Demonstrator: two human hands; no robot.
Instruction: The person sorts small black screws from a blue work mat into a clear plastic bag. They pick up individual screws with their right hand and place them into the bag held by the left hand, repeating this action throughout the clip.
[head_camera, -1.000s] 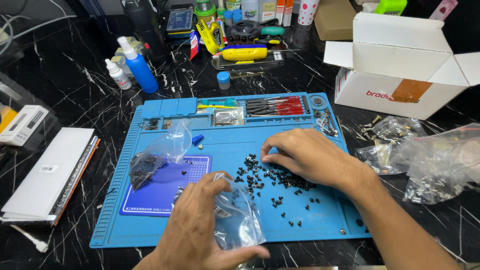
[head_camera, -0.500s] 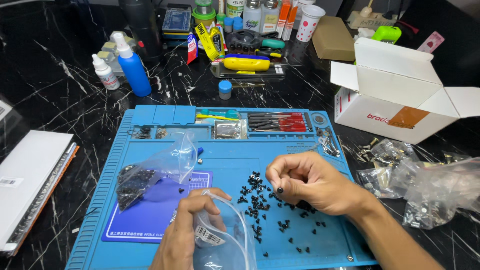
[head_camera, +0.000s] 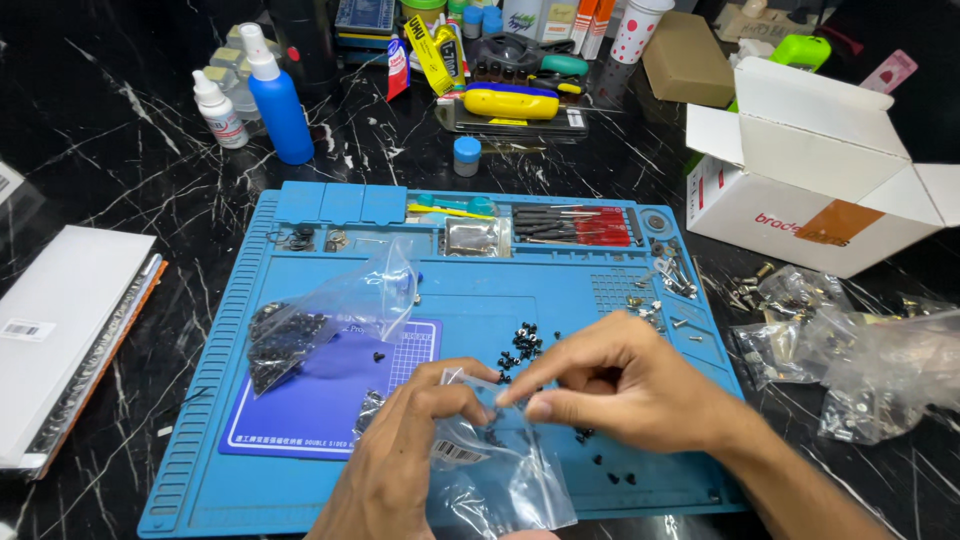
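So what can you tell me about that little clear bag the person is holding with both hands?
The small clear plastic bag is a thin, crinkled zip pouch with a white barcode sticker on its side. It hangs low over the front of the blue work mat, mouth upward. The left hand pinches its top edge, and the right hand meets it at the opening, fingertips together. Small black screws lie scattered just behind it.

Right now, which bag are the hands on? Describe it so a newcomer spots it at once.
Start at the blue mat in the middle of the black table. At its near edge, the left hand and right hand pinch the mouth of a small clear bag. Unlike the other bag lying further left, packed with black screws, this one looks nearly empty.
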